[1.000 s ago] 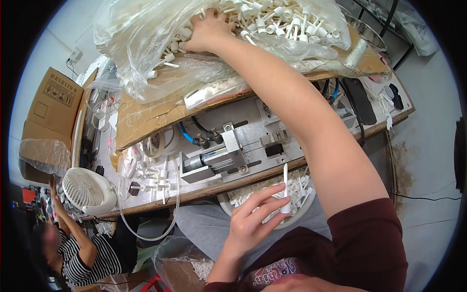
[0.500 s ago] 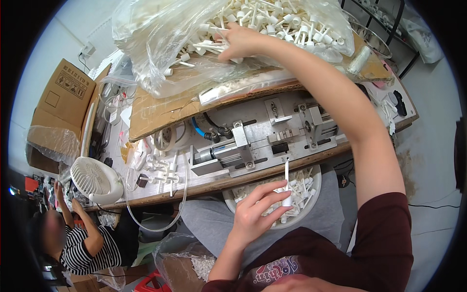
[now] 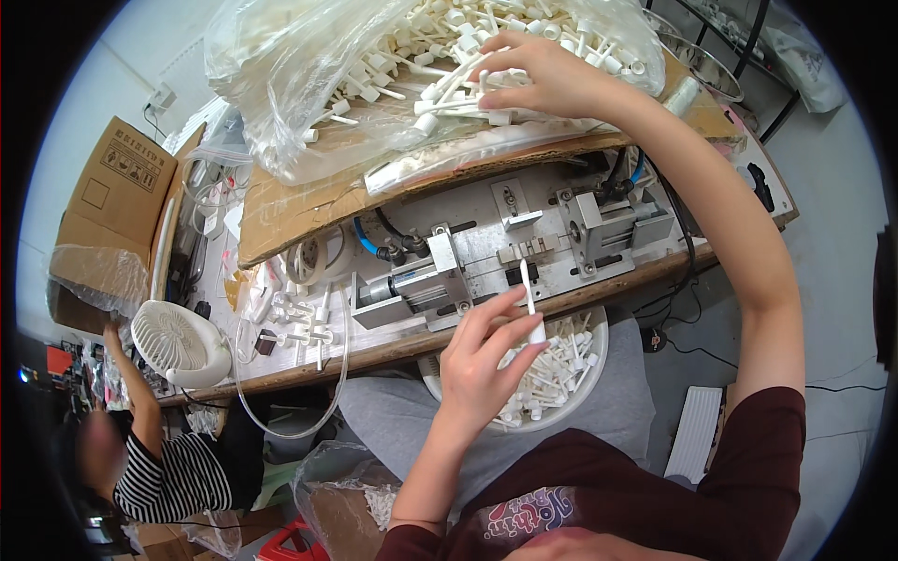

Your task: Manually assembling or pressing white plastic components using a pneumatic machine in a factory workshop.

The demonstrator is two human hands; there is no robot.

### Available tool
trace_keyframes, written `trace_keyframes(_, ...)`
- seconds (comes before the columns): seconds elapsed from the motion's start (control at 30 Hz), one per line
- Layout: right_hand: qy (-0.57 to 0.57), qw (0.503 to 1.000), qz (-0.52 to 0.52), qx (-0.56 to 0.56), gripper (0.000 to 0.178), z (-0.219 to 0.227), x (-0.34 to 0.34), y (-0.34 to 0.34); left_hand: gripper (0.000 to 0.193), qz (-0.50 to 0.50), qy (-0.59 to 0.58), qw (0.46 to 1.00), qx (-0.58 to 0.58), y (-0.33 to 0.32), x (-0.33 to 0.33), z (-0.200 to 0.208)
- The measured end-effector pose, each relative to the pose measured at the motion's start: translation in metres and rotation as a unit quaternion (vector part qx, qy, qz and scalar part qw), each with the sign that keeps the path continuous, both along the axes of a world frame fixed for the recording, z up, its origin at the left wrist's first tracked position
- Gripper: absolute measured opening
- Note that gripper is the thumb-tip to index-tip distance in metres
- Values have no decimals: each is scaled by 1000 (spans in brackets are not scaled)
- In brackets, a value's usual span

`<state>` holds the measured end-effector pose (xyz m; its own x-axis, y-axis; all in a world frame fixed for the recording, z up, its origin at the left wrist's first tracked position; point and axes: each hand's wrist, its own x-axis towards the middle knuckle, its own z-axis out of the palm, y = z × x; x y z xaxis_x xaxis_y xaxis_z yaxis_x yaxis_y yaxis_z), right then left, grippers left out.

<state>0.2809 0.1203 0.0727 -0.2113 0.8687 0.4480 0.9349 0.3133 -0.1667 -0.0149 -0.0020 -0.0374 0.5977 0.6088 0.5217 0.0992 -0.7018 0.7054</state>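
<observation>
My left hand [image 3: 486,360] pinches a white plastic stem with a wide cap [image 3: 529,304], its thin end pointing up toward the bench. It hangs over the near edge, just in front of a metal clamping fixture [image 3: 529,251]. My right hand [image 3: 552,82] reaches across to the heap of similar white capped stems [image 3: 374,67] in a clear plastic bag. Its thumb and fingers close round a white stem there, partly hidden by the fingers. A round white tub [image 3: 599,374] of more stems sits by my lap, below the left hand.
Pneumatic cylinders [image 3: 393,288] with blue and black hoses flank the fixture. A cardboard sheet [image 3: 299,220] lies under the bag. Left are a white fan [image 3: 182,344], loose white parts [image 3: 304,323] and a cardboard box [image 3: 117,192]. Another person [image 3: 178,467] in a striped shirt works at far left.
My right hand has drawn back slightly to the right from deeper in the heap. My left hand has moved a little up and left with the stem, nearer the fixture.
</observation>
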Motion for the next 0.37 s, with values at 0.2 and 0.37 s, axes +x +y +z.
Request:
trace_keyframes(0.2, 59, 998, -14, -15, 23, 0, -5, -28, 30, 70, 53, 986, 142, 10, 19, -8)
trace_keyframes(0.37, 81, 996, 4, 31, 24, -10, 11, -26, 27, 73, 120, 978, 155, 8, 25, -14)
